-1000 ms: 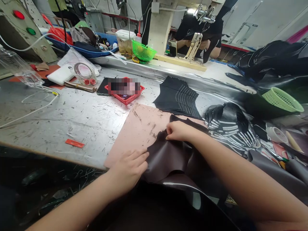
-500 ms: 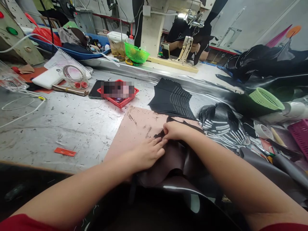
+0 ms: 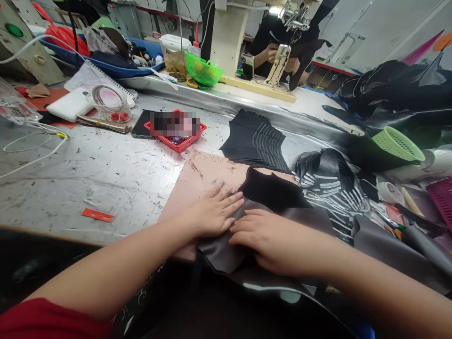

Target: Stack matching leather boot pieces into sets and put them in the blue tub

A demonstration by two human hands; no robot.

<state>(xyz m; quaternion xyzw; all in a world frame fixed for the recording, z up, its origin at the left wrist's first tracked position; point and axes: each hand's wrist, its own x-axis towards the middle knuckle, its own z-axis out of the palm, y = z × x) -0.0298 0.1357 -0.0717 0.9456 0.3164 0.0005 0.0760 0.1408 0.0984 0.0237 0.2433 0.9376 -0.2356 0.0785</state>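
My left hand (image 3: 217, 212) lies flat with its fingers spread, at the left edge of a dark brown-grey leather-like piece (image 3: 226, 254). Close beside it, my right hand (image 3: 264, 235) rests on the same piece, fingers extended and slightly bent, its thumb hidden. Just beyond both hands a black piece (image 3: 275, 188) lies flat with its far edge uncovered. These pieces overlap a pinkish board (image 3: 197, 174) on the table, and the near part of the dark piece hangs toward my lap. Neither hand visibly grips anything.
Past the board are a fanned stack of black pieces (image 3: 252, 141) and black pieces with white strips (image 3: 328, 183). A red basket (image 3: 180, 143) and an orange-red strip (image 3: 97, 215) lie left. Behind stands a sewing machine (image 3: 226, 47); a person sits beyond it.
My right hand has let go of the black piece's edge and come nearer to me onto the dark piece. The black piece now lies uncovered. My left hand's fingers have spread flatter.
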